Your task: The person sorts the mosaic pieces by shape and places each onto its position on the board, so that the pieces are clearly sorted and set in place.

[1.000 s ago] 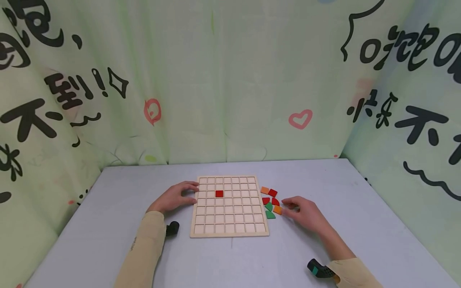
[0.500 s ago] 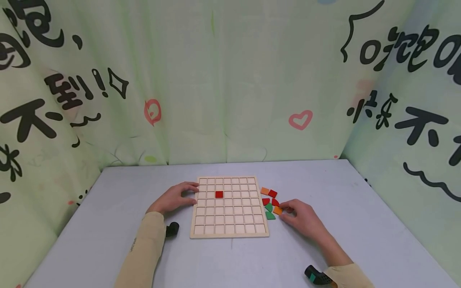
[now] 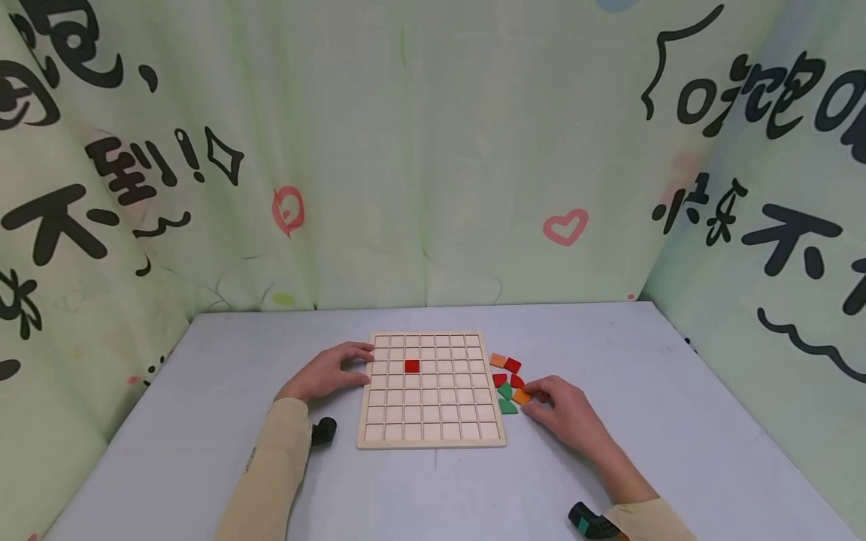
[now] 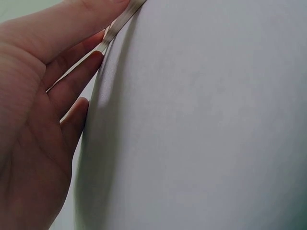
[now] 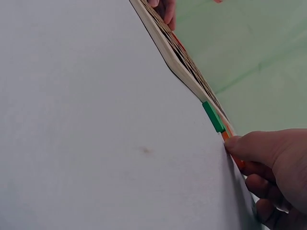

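Note:
A wooden grid board (image 3: 431, 444) lies on the table, one red square tile (image 3: 412, 366) in a cell of its upper part. Along the board's left edge rest the fingertips and thumb of my left hand (image 3: 333, 370), fingers fairly straight. To the right of the board, my right hand (image 3: 564, 409) pinches an orange square tile (image 3: 520, 396) between thumb and fingers. The right wrist view shows the thumb on this orange tile (image 5: 226, 135), right beside a green tile (image 5: 213, 117). Close by in the head view are a green quarter-round tile (image 3: 507, 406) and another green tile (image 3: 504, 391).
Two red rounded tiles (image 3: 500, 380), a red square tile (image 3: 513, 365) and a second orange tile (image 3: 498, 360) lie along the board's right edge. A white-covered table (image 3: 237, 353) meets a pale green printed curtain (image 3: 473, 150) behind and at both sides.
My right hand has moved slightly left and down, and its fingers have closed onto the orange square tile. The left hand stays at the board's edge.

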The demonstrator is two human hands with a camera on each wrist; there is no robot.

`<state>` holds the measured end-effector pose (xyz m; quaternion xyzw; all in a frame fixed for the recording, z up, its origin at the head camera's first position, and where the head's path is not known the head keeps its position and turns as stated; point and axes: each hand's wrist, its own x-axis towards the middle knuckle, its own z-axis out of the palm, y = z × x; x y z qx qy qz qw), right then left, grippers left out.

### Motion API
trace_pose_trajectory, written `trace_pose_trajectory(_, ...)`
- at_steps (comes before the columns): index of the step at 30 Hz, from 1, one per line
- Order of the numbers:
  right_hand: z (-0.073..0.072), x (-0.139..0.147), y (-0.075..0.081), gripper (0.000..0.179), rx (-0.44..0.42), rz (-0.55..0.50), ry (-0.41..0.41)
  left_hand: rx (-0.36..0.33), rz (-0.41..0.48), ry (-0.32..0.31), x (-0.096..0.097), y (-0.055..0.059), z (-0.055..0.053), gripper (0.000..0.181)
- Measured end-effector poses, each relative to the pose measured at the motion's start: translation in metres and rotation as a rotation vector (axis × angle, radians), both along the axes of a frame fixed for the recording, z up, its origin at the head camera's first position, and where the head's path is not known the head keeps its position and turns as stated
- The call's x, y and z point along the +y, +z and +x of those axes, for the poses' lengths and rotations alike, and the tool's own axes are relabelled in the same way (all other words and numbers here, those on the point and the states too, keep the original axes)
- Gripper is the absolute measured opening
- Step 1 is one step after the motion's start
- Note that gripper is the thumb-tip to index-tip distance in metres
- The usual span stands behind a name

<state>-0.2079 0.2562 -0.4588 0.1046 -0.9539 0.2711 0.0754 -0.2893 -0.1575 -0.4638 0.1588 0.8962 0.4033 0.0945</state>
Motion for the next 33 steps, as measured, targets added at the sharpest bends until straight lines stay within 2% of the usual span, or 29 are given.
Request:
trace_pose_trajectory(6, -0.0003, 0.0009, -0.0017, 0.026, 0.026, 0.013, 0.007, 0.013, 0.007, -0.017, -0.0006, -0.0007, -0.0001, 0.041)
trace_pose_trajectory(13, -0.0012, 0.0044, -0.0012, 0.019, 0.047, 0.024, 0.031, 0.007, -0.003, -0.008, 0.0000, -0.0007, 0.0000, 0.042)
trace_pose_trajectory(33, -0.0008, 0.0050, -0.0022, 0.025, 0.037, 0.016, 0.027, 0.008, 0.002, -0.007, 0.0013, 0.0019, 0.0011, 0.040)
